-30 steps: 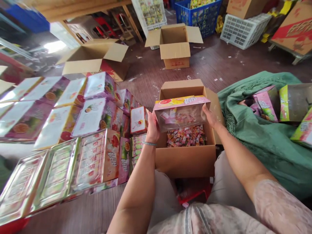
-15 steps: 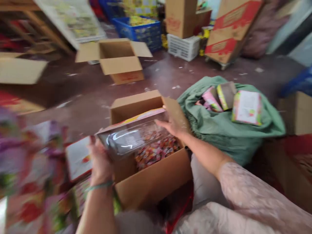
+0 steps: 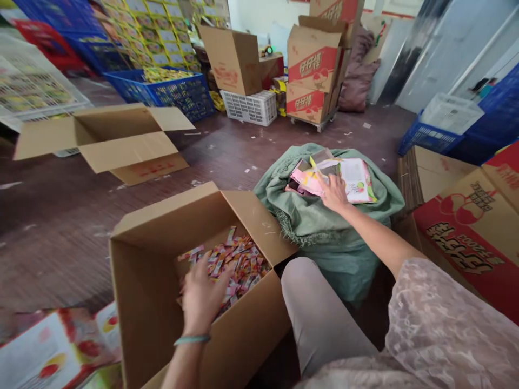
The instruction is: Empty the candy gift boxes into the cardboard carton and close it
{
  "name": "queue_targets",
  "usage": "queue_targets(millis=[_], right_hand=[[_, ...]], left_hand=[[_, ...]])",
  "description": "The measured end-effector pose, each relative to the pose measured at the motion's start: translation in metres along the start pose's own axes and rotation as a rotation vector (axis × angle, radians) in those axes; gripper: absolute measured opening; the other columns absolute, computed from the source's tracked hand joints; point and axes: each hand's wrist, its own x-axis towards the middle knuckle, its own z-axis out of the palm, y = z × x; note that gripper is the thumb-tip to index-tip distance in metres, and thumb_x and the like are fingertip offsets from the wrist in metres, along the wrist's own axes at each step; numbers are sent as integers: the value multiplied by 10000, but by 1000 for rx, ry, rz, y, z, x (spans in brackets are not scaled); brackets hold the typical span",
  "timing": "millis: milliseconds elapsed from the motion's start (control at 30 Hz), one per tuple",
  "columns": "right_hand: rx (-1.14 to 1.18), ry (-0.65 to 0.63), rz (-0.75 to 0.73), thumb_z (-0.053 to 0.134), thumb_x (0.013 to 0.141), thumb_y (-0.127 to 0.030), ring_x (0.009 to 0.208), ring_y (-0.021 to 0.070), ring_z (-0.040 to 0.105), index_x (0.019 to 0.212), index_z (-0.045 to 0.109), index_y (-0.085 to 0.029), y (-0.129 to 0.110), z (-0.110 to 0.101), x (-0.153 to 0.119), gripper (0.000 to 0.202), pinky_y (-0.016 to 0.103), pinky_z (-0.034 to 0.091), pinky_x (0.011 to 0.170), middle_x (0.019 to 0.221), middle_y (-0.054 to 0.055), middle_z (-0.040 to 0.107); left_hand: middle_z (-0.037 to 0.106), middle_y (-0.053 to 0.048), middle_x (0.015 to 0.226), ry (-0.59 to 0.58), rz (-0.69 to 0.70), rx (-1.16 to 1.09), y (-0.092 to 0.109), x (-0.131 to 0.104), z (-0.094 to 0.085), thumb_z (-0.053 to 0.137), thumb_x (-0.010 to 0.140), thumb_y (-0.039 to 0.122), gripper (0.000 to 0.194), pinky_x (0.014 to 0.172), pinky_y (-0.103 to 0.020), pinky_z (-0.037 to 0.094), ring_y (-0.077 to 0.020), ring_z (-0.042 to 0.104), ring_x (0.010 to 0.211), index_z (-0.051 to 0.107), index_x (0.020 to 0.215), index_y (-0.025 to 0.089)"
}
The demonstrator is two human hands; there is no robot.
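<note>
Pink box, one, windowed or cut away: lying on a green cloth sack, under the fingers of the right hand. Right grip: index finger extended along the box, remaining fingers bent; whether they close on it or merely rest there cannot be told.

Left hand, one, with a pale blue-green band at the wrist: inside an open carton, above a heap of small wrapped pieces. Left grip: unclosed, fingers spread and slightly blurred; contact with the heap cannot be told. The pieces, pink and orange, gather toward the carton's right side.

Beside the pink box, on the same sack: a white-faced box with pink and green edges. Sack and carton stand side by side, a carton flap reaching toward the cloth.

Lower left, just beside the carton: printed boxes, white and red, partly out of view. Right edge: a large red-and-brown carton, next to stacked flat cardboard.

Beyond, on the dark floor: a second carton, flaps spread; a blue crate of yellow packets; a white crate bearing a brown carton; red-printed cartons on a wheeled base.
</note>
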Motion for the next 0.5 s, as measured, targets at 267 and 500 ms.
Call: queue_targets(millis=[267, 500], right_hand=[[62, -416, 71, 726, 927, -415, 1131, 346, 708, 1647, 482, -287, 100, 8, -36, 771, 376, 532, 944, 1355, 167, 690], [92, -520, 178, 751, 903, -313, 1259, 339, 704, 1663, 443, -211, 147, 19, -75, 826, 355, 532, 1012, 1390, 173, 715]], left_hand=[[170, -245, 1812, -607, 498, 16, 181, -32, 94, 822, 827, 533, 1027, 1218, -568, 464, -480, 453, 1548, 369, 1693, 216], [160, -249, 1813, -970, 625, 221, 259, -43, 154, 907, 769, 502, 1154, 1137, -564, 529, -482, 577, 1443, 311, 1725, 255]])
